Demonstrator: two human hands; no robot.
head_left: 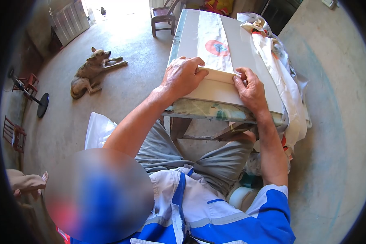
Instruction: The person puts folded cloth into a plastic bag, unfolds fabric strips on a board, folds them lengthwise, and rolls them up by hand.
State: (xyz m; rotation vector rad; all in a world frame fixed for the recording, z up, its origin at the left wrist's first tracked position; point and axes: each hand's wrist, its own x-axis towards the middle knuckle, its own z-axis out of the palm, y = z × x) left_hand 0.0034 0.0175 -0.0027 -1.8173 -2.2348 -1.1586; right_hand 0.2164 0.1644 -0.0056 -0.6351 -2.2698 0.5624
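Note:
A long white printed strip [212,30] lies lengthwise on the board-topped table, with a red round print and a blue-green figure on it. At its near end is a flat cream-coloured band [218,75]; whether this is the strip's folded end or a separate piece, I cannot tell. My left hand [184,77] pinches the band's left end between thumb and fingers. Its right end is pinched by my right hand [251,88], the fingers curled over it. Both hands rest low over the white board [215,90] near the table's front edge.
White cloth strips [278,77] with coloured parts hang in a heap over the table's right side. A dog [91,71] lies on the floor at left. Chairs [164,18] and a stand fan [43,105] stand farther off. Another person's foot [45,177] shows at lower left.

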